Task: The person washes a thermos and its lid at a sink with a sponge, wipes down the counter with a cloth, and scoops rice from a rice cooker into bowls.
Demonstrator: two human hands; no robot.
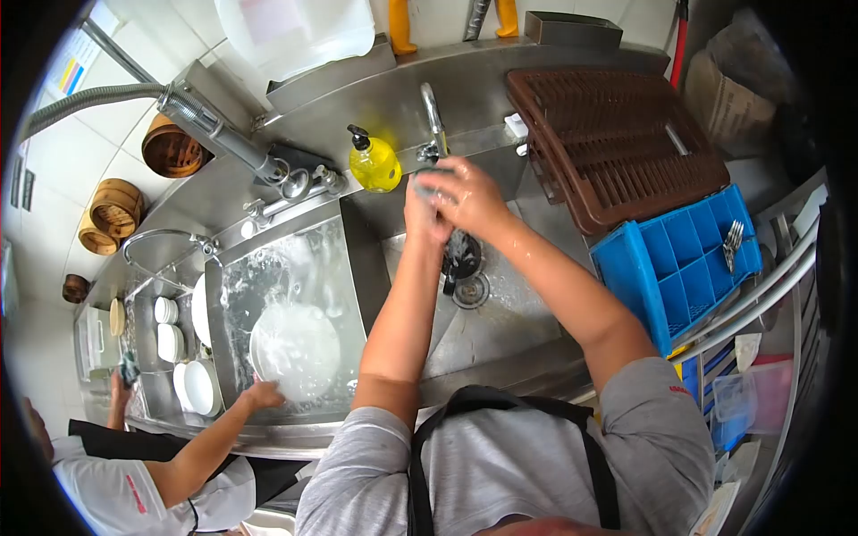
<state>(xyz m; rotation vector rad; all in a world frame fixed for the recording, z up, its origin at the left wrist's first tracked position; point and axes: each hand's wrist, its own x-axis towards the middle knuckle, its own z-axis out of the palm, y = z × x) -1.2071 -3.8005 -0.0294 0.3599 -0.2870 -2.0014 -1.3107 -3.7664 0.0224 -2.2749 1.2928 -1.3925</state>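
Note:
Over the right sink basin, my two hands are pressed together just in front of the tap. A wet, grey-green scouring pad shows under the fingers of my right hand, which closes over it. My left hand is closed against the right one, and most of its fingers are hidden. Directly beneath my hands, a black object sits near the drain; its kind is unclear. A pump bottle of yellow liquid stands on the ledge to the left.
A co-worker's hand reaches a large white plate in the soapy left basin. White bowls stand further left. To the right are a brown slotted rack and a blue cutlery holder with forks. A spray hose hangs at upper left.

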